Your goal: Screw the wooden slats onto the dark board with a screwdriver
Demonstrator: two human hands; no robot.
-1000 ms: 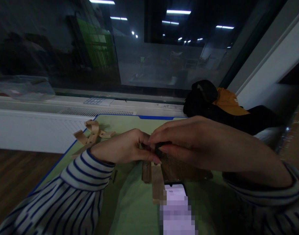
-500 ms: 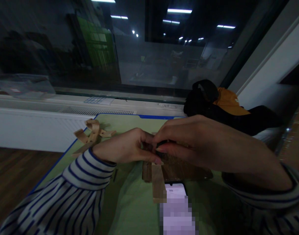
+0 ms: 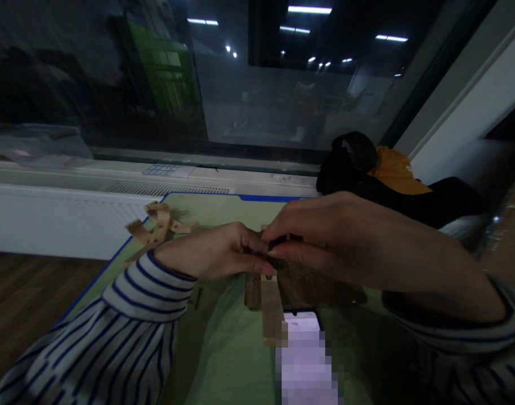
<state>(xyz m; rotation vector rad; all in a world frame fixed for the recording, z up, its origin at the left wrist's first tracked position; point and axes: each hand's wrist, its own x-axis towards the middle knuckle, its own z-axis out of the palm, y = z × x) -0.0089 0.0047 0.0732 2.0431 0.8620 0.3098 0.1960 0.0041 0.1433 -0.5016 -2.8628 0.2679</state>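
Observation:
My left hand (image 3: 227,250) is closed at the upper end of a light wooden strip (image 3: 273,312), thumb and fingertips pinching around it. A small hole shows in the strip just below my thumb. Close beside it, my right hand (image 3: 325,236) pinches a small dark piece (image 3: 278,243) between thumb and index finger, directly over the wood; its kind is mostly hidden by the fingers. Under both hands lies a brown wooden board (image 3: 325,287). Below the board, partly covered by the strip, rests a lit phone (image 3: 305,354).
Curved wooden pieces joined together (image 3: 160,225) lie at the left of the green table (image 3: 227,360). Black and orange cloth items (image 3: 379,169) rest at the back right by the window. A white radiator (image 3: 63,219) stands at the left, and a plastic bag (image 3: 40,145) lies on the sill.
My left thumb has shifted slightly, so the hole in the strip now shows. Both hands keep their pinch in nearly the same place; the view has tilted a little.

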